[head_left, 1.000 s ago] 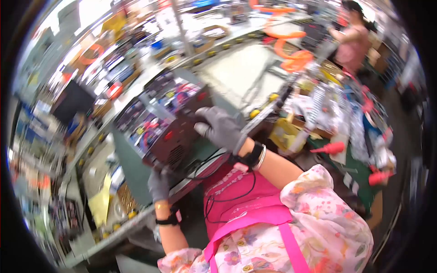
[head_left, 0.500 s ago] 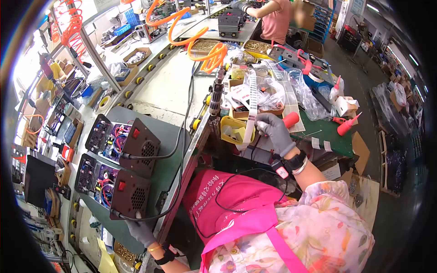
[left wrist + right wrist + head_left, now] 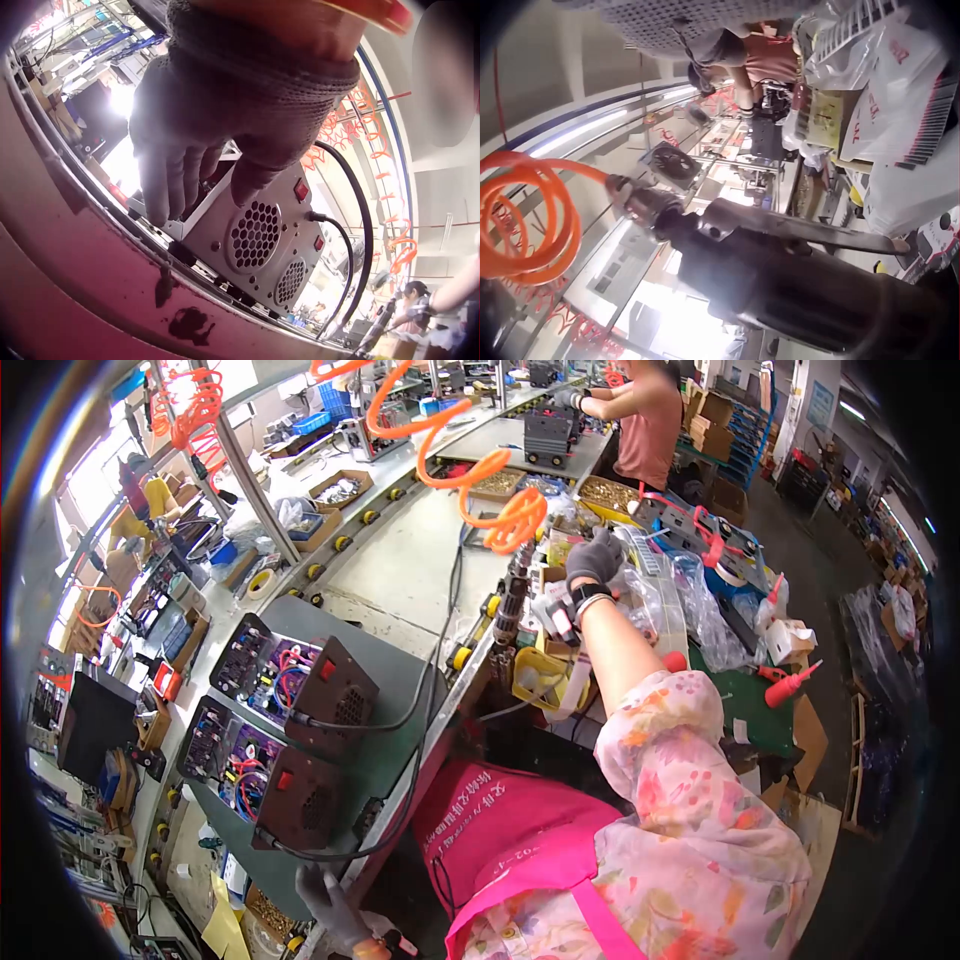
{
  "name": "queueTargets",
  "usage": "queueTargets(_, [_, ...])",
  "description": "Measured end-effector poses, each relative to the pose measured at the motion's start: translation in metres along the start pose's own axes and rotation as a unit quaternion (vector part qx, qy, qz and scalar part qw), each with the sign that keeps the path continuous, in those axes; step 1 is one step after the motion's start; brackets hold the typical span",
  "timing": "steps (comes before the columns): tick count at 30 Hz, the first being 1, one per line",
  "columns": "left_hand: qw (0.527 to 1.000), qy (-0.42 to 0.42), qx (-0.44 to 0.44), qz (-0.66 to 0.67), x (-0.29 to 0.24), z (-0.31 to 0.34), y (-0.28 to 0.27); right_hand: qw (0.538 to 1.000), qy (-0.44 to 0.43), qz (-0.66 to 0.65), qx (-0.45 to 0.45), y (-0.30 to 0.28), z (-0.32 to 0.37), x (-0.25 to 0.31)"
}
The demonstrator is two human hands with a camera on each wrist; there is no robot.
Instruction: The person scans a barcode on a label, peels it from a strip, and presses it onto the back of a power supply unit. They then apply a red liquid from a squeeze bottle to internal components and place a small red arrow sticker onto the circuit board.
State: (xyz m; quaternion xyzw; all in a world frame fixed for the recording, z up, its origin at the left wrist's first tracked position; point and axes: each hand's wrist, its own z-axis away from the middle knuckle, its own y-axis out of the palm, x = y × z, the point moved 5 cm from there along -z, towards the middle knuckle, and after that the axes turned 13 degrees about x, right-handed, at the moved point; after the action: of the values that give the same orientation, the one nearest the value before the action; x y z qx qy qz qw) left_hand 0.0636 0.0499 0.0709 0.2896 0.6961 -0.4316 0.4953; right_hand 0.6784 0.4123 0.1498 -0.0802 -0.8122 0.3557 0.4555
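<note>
My gloved left hand (image 3: pixel 335 905) is beside the near edge of the bench, fingers extended and holding nothing. In the left wrist view that hand (image 3: pixel 217 112) overlaps a dark metal case with a honeycomb vent (image 3: pixel 255 236). Two such cases stand on a green board, a nearer one (image 3: pixel 305 805) and a farther one (image 3: pixel 345 695), each with red switch, black cord and exposed wiring. My gloved right hand (image 3: pixel 595 557) reaches over bagged parts and paper strips (image 3: pixel 640 550); its fingertips are hidden. An air screwdriver (image 3: pixel 795 277) on an orange coiled hose (image 3: pixel 532 217) is close by.
A yellow bin (image 3: pixel 540 680) is fixed by the rail. Red-tipped glue bottles (image 3: pixel 790 685) stand on the green side table (image 3: pixel 750 710). Trays of brass-coloured fasteners (image 3: pixel 608 493) lie farther up. Another person (image 3: pixel 650 425) works at the far end beside a black case (image 3: pixel 550 438).
The right hand has left a case, passed the white strip above the yellow bin and reached farther forward over the bags. The left hand has drawn back from the nearer case.
</note>
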Motion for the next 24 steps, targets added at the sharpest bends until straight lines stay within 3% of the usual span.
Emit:
queueTargets(6, [0.993, -0.071, 0.024, -0.094, -0.023, 0.021, 0.002, 0.973, -0.031, 0.211, 0.087, 0.019, -0.032, -0.002])
queueTargets(8, [0.992, -0.094, 0.019, -0.077, -0.018, 0.020, 0.004, 0.944, -0.067, 0.296, 0.127, 0.028, -0.041, -0.003])
queueTargets(12, [0.986, -0.140, 0.027, -0.090, -0.040, 0.025, 0.014, 0.925, -0.008, 0.313, 0.214, 0.044, -0.063, -0.016])
queueTargets(16, [0.982, -0.137, 0.048, -0.118, -0.053, 0.026, 0.020, 0.936, -0.057, 0.309, 0.160, 0.043, -0.073, -0.021])
queueTargets(18, [0.981, -0.129, 0.060, -0.131, -0.064, 0.026, 0.022, 0.966, -0.109, 0.228, 0.059, 0.036, -0.071, -0.020])
queueTargets(21, [0.991, -0.096, 0.053, -0.071, -0.066, 0.025, 0.026, 0.988, -0.129, 0.060, -0.054, -0.005, -0.065, -0.007])
queueTargets(24, [0.998, -0.019, 0.044, -0.048, -0.090, 0.028, 0.031, 0.941, -0.156, -0.180, -0.239, -0.045, -0.059, 0.002])
